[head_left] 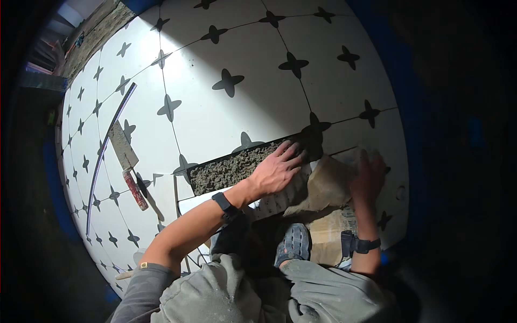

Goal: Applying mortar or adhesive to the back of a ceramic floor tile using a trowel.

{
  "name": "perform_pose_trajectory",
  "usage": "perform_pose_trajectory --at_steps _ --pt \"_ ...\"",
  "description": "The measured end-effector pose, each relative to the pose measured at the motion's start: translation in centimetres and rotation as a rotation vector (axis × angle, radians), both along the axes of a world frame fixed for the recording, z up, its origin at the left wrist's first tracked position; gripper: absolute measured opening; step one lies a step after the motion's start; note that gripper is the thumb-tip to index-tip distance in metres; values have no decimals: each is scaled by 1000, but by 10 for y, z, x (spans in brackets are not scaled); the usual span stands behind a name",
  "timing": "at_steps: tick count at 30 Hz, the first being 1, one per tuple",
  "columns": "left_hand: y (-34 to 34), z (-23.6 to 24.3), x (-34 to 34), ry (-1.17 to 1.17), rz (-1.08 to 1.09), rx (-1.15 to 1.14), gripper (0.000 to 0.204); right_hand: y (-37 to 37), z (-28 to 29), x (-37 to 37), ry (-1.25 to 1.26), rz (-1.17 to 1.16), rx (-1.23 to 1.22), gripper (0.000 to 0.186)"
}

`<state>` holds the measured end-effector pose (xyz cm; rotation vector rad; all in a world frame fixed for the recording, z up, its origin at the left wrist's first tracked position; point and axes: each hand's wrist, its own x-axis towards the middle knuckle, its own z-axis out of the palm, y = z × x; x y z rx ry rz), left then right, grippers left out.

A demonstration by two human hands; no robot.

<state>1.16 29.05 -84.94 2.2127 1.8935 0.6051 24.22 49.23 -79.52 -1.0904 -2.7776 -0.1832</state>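
My left hand (276,171) reaches over a strip of coarse grey mortar (226,170) in a gap in the patterned floor. Its fingers are bent but apart, the tips at the mortar's right end. In shadow to the right, my right hand (368,178) rests by a white tile edge, beside a crumpled sheet of brown paper (327,182); its fingers look apart but are dim and slightly blurred. White tiles (199,118) with dark four-petal shapes surround the gap. What lies under both palms is hidden.
On the tiles to the left lie a trowel (124,146) with a worn red handle (134,190) and a long thin curved-looking strip (99,161). Brown cardboard (327,237) lies near my shoe (294,243). Blue edging (379,37) borders the floor at the right.
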Motion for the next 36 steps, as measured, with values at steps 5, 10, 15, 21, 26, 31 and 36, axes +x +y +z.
perform_pose_trajectory --at_steps 5,10,15,21,26,31,36 --pt "22 5 -1 24 23 37 43 33 -20 7 -4 -74 -19 42" --pt "24 2 -2 -50 118 125 35 33 11 -38 59 -63 65 44" --pt "33 -7 -3 -96 387 102 30 -3 -10 -71 60 223 -263 39" --pt "61 -13 -12 -107 449 127 32 6 -24 -105 49 243 -443 33" --pt "65 -22 -15 -214 393 160 37 13 -34 -111 155 231 -488 28" --pt "36 -3 -4 -290 374 222 41 8 -49 -62 316 346 -427 15" --pt "13 -2 1 -114 314 151 27 -11 -41 -18 169 264 -563 17"
